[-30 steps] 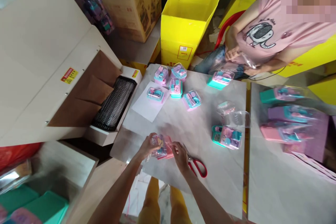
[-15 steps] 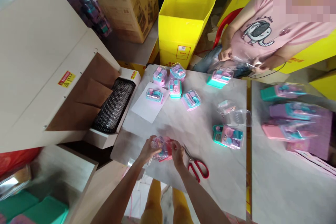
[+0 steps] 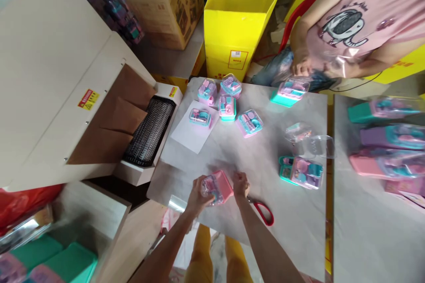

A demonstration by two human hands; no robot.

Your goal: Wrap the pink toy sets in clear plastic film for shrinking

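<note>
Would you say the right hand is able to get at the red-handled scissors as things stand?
Probably yes: the red-handled scissors lie on the table right beside the right hand, with nothing between. That hand, though, is on the pink toy case.

Toy case point(image 3: 217, 187) — glossy pink plastic, clear film wrap; table point(image 3: 292, 216) — matt grey marbled; scissors point(image 3: 264, 210) handles red plastic.

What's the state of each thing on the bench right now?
left hand: gripping the pink toy box
right hand: on the box's other end
pink toy box: tilted, held off the table
red scissors: flat, untouched
yellow carton: open on top
mesh conveyor: nothing on it
</note>
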